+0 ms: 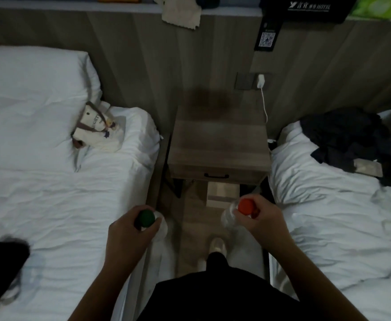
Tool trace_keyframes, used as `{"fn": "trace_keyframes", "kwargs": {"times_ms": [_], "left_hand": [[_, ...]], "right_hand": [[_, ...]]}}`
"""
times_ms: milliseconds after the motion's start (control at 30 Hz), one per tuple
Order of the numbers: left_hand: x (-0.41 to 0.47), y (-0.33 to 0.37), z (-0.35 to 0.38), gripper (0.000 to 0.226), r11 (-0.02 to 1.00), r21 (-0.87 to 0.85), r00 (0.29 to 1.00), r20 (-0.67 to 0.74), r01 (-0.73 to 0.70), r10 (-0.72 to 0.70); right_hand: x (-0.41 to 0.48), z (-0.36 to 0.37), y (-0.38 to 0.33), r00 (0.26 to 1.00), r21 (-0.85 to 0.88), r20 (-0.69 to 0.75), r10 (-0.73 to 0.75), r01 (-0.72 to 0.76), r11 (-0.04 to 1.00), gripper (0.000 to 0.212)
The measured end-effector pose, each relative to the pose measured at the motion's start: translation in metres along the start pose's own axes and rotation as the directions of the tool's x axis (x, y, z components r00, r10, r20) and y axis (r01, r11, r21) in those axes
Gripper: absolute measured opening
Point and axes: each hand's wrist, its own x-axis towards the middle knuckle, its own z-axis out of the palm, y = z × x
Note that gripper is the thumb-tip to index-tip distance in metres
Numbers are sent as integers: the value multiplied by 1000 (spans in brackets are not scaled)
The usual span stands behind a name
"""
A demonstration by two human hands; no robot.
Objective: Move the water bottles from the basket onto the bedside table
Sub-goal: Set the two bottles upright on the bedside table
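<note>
both forearms stretched forward over the aisle. left hand (126, 230) curled round clear plastic green-capped bottle (151, 222), right hand (263, 216) curled round clear plastic red-capped bottle (238, 210), both short of grey wooden bedside table (217, 144).

Pretty dim room, honestly. Grey wood-grain wall panelling (143, 66) runs across the top of the frame, with a narrow ledge (74, 3) along its upper edge. Two beds with rumpled white sheets: the left bed (50, 193) fills the left side, with a pillow (34, 72) in the upper left, and the right bed (340, 228) takes the right edge. Squeezed between them in the middle is a bedside table (217, 140) in the same wood tone, black drawer handle (216, 175) facing the camera. A wall socket (248, 81) with a white charger (261, 80) sits just up and right of it. The floor (194, 228) is wood-look planks, bottom centre.
</note>
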Motion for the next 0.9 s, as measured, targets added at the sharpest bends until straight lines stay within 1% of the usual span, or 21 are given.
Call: {"fn": "trace_keyframes", "kwargs": {"times_ms": [67,167,267,333,433,533,633,700,800,900], "left_hand": [[26,18,11,23,1000,-2,999,-38,-1,1],[62,40,30,22,997,-51,993,-95,60,-65],[95,53,48,19,994,-70,992,-87,89,-95],[116,58,59,19,993,-68,993,-65,94,-99],[156,59,75,23,993,-35,994,11,113,-113],[201,55,89,28,991,2,986,97,133,-133],[250,53,103,31,992,26,980,149,126,-129],[280,50,112,32,995,40,974,205,91,-97],[332,43,125,35,991,131,953,300,-11,-29],[380,39,135,41,988,147,925,380,-38,-21]], "right_hand": [[33,-13,4,1000,-5,26,-12,12,1000,27],[81,-27,8,995,-23,103,-11,13,1000,27],[119,-31,9,986,-48,166,7,1,999,25],[140,-29,10,985,-59,170,35,-25,998,23],[177,-21,8,978,-67,179,104,-93,993,22],[214,-8,4,954,-76,233,189,-176,981,22],[256,10,-3,928,-103,269,257,-237,966,27],[281,24,-10,912,-133,292,288,-259,957,32],[325,52,-15,893,-143,289,346,-317,938,35],[367,78,-15,868,-207,308,390,-339,918,40]]}}
